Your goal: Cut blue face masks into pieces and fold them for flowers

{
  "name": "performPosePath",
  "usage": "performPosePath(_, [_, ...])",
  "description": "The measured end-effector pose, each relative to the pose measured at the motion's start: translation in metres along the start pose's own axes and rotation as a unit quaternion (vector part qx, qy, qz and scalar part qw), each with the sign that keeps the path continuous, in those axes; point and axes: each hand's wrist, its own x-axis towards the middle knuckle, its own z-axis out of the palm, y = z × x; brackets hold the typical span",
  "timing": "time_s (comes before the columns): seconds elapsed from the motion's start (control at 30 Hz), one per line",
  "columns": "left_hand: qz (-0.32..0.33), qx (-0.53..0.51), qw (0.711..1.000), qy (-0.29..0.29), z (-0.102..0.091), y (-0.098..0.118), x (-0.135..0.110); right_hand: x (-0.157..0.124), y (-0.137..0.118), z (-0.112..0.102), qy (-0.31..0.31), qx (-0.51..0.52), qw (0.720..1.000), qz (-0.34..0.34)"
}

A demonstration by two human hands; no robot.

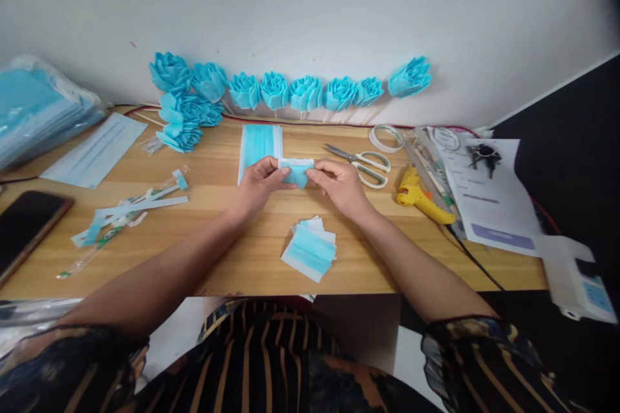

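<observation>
Both hands pinch one small piece of blue mask fabric (296, 174) above the middle of the table, its white edge uppermost. My left hand (259, 186) grips its left end, thumb in front and fingers curled. At the right end, my right hand (340, 187) is closed on the fabric in the same way. Behind the left hand lies a flat blue face mask (259, 145). Nearer to me is a small pile of cut blue-and-white mask pieces (310, 250). Scissors (362, 162) with white handles lie just beyond the right hand.
Blue fabric flowers (306, 93) on sticks line the wall. To the left are bagged masks (43, 106), cut strips (130, 210) and a phone (29, 229). To the right are a tape roll (386, 138), yellow glue gun (421, 197), papers (494, 193) and keys (485, 156).
</observation>
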Motion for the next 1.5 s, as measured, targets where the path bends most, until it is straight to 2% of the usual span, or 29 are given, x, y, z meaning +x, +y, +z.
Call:
performPosePath(0.2, [0.009,-0.025,1.000,-0.010,0.002,-0.002,0.000,0.000,0.003,0.000,-0.022,0.023,0.999,0.013])
performPosePath(0.37, [0.007,-0.043,0.999,-0.018,0.003,-0.002,-0.002,0.001,0.006,0.002,-0.014,-0.045,0.999,0.002])
performPosePath(0.5, [0.010,-0.048,0.999,-0.012,0.002,-0.001,-0.001,0.001,0.009,0.000,-0.007,-0.057,0.998,-0.004])
performPosePath(0.63, [0.013,0.004,1.000,-0.002,0.000,0.000,0.002,0.002,0.011,-0.003,-0.018,-0.049,0.998,-0.019])
performPosePath(0.73, [0.030,0.071,0.997,-0.015,0.001,-0.001,0.001,0.000,0.007,-0.005,-0.015,-0.057,0.996,-0.073])
performPosePath(0.93, [0.074,0.178,0.980,-0.057,0.006,-0.003,-0.008,-0.005,-0.005,-0.004,-0.017,-0.139,0.974,-0.177])
performPosePath(1.17, [0.088,0.234,0.963,-0.100,0.011,0.005,-0.014,-0.009,-0.008,0.001,0.001,-0.166,0.964,-0.208])
performPosePath(1.27, [0.057,0.183,0.975,-0.113,0.009,0.005,-0.010,-0.009,-0.005,-0.001,0.008,-0.140,0.973,-0.182])
performPosePath(1.37, [0.028,0.062,0.994,-0.079,0.006,0.005,-0.005,-0.004,0.004,-0.004,-0.007,-0.078,0.988,-0.129])
performPosePath(1.5, [0.014,-0.032,0.999,-0.039,0.005,0.007,-0.003,0.002,0.015,-0.004,-0.053,-0.046,0.992,-0.105])
